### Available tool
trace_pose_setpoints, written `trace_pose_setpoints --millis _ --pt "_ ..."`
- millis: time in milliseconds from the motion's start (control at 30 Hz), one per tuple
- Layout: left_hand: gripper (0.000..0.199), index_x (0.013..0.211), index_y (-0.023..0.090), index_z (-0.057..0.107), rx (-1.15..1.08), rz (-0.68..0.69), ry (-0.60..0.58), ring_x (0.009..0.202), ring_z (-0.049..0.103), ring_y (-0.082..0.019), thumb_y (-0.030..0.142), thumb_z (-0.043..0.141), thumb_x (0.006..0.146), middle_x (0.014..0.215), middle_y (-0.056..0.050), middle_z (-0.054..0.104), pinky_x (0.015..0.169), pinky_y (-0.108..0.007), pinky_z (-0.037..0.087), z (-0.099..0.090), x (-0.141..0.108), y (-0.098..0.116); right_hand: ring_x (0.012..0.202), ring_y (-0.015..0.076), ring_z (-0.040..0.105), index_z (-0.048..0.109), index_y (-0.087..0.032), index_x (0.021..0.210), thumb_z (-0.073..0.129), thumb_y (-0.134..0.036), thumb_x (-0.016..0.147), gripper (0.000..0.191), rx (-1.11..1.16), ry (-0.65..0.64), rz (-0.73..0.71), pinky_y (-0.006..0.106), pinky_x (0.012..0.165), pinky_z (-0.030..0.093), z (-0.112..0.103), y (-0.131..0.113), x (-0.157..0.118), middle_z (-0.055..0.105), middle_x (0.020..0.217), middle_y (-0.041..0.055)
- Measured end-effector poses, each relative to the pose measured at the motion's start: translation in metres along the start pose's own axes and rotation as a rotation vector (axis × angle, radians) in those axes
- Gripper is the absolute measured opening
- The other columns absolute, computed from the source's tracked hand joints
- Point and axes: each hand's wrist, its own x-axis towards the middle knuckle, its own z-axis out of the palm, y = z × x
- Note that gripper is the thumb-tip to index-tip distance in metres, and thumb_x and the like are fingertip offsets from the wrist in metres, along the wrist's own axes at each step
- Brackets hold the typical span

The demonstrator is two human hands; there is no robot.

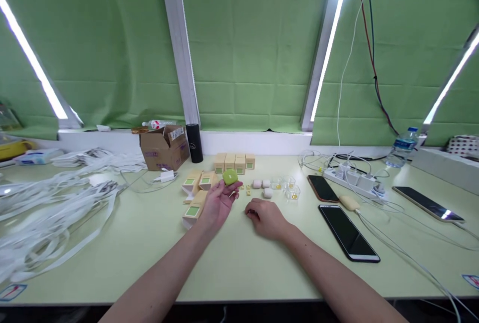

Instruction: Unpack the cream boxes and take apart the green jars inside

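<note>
A small, rounded, glossy green case-like object (pixel 230 177) rests in the fingers of my left hand (pixel 217 202), held palm up above the table. My right hand (pixel 266 217) lies on the table with its fingers curled under; whatever they may hold is hidden. Between and beyond the hands are tiny yellow pieces (pixel 248 190), small pale pink cylinders (pixel 267 193) and clear containers (pixel 293 192) with something yellow inside. Left of my left hand stand open kraft boxes with green labels (pixel 193 209). Several closed kraft boxes (pixel 240 165) are lined up behind.
White straps (pixel 45 233) are heaped at the left. A cardboard carton (pixel 163 148) and a black cylinder (pixel 194 143) stand at the back. Phones (pixel 350 233), a power strip (pixel 354 183) and loose cables lie at the right, with a water bottle (pixel 402 148) behind.
</note>
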Motion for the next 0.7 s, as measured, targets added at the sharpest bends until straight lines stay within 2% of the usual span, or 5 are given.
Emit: trace_pose_setpoints --millis 133,333,533,600,700 --pt "0.034 0.088 0.021 0.057 0.175 0.065 0.011 0.091 0.074 -0.026 0.049 0.075 0.084 0.094 -0.012 0.078 0.069 -0.034 0.048 0.001 0.0 0.002 0.08 0.0145 0.067 0.072 -0.023 0.093 0.061 -0.003 0.087 0.023 0.056 -0.008 0.022 0.025 0.065 0.039 -0.003 0.002 0.001 0.074 0.093 0.0002" --pt "0.021 0.088 0.024 0.069 1.076 0.443 0.104 0.072 0.064 -0.023 0.042 0.061 0.095 0.074 -0.005 0.073 0.07 -0.036 0.046 -0.004 -0.002 0.009 0.082 0.0149 0.068 0.073 -0.023 0.093 0.062 -0.004 0.086 0.023 0.081 -0.026 0.036 0.025 0.067 0.041 -0.005 0.0 0.002 0.076 0.095 0.0004" --pt "0.021 0.076 0.028 0.075 1.432 0.749 -0.047 0.079 0.058 -0.029 0.026 0.062 0.092 0.07 -0.007 0.071 0.075 -0.041 0.046 -0.025 0.005 0.001 0.084 0.0161 0.069 0.073 -0.023 0.094 0.061 -0.005 0.087 0.023 0.097 -0.034 0.048 0.026 0.069 0.042 -0.005 0.001 0.002 0.076 0.097 0.0004" --pt "0.027 0.07 0.028 0.074 1.529 0.757 -0.117 0.073 0.055 -0.028 0.025 0.06 0.092 0.064 -0.008 0.068 0.072 -0.04 0.045 -0.03 0.008 -0.001 0.085 0.0164 0.069 0.073 -0.023 0.094 0.061 -0.006 0.088 0.022 0.103 -0.039 0.057 0.026 0.07 0.042 -0.005 0.001 0.003 0.076 0.097 0.0004" --pt "0.034 0.063 0.025 0.071 1.785 0.586 -0.136 0.077 0.056 -0.029 0.02 0.055 0.093 0.062 -0.01 0.066 0.073 -0.039 0.043 -0.029 0.01 0.0 0.086 0.0165 0.069 0.073 -0.023 0.095 0.061 -0.006 0.088 0.022 0.115 -0.065 0.067 0.026 0.071 0.043 -0.007 0.0 0.004 0.077 0.099 0.0007"
